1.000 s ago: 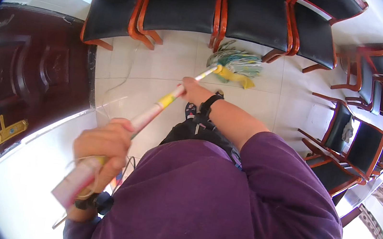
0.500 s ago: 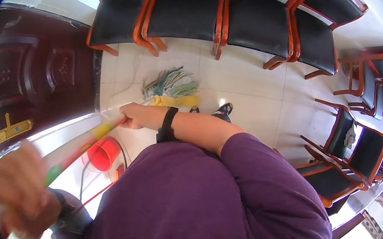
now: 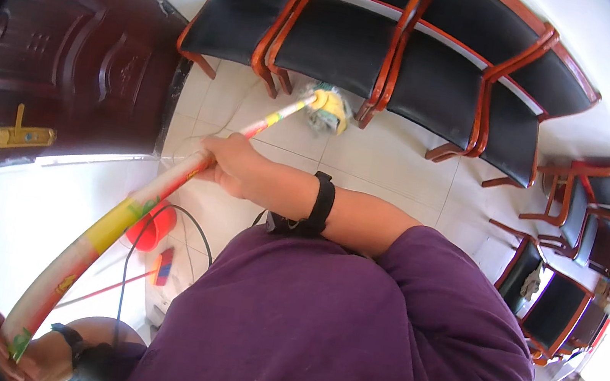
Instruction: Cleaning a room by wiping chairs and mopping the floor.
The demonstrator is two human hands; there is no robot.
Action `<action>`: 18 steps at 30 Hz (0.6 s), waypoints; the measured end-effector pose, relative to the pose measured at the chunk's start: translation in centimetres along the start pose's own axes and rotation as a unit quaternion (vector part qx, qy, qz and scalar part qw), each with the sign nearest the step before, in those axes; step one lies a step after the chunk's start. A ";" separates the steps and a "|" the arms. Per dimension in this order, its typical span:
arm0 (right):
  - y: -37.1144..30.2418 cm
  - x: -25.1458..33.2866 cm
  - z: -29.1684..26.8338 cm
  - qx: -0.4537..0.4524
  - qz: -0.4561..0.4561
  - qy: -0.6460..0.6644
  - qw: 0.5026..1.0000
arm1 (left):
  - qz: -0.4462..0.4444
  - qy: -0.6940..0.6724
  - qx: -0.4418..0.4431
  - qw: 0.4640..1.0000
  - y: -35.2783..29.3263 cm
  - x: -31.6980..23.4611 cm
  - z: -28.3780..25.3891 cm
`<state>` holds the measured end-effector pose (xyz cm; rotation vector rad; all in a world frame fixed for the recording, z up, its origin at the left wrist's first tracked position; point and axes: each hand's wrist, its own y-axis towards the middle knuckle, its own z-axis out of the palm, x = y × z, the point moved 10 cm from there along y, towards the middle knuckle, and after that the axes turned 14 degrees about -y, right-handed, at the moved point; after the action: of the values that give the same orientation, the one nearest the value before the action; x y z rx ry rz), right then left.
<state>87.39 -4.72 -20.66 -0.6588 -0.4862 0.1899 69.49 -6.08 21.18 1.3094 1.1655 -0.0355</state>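
Both my hands are closed on the handle of a mop (image 3: 111, 227), a long pole patterned in white, red, yellow and green. My left hand (image 3: 29, 355) grips its upper end at the lower left. Farther along, my right hand (image 3: 227, 164) wraps round the middle of the pole, its wrist in a black band. The mop head (image 3: 329, 109), grey-green strands under a yellow collar, rests on the tiled floor (image 3: 393, 164) at the front edge of the black-seated chairs, partly reaching beneath one seat.
Wooden chairs with black seats (image 3: 332, 40) line the far wall, and more chairs (image 3: 557, 312) stand at the right. A dark door (image 3: 97, 71) is on the left. Near the white wall are a red bucket (image 3: 152, 228), a broom (image 3: 164, 267) and a looping dark cable (image 3: 197, 222).
The mop head has moved away from me, from the open floor to the chairs. Both hands have shifted with the pole, the left one lower in view. My view has turned slightly.
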 end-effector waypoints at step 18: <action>14.2 -11.4 -20.6 -0.191 0.148 -0.117 0.963 | -0.300 -0.184 -0.154 0.923 -10.8 24.9 5.5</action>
<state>87.34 -8.45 -47.89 -1.0962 -0.6595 0.4675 78.37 0.24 -4.32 0.5962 1.1483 -0.5056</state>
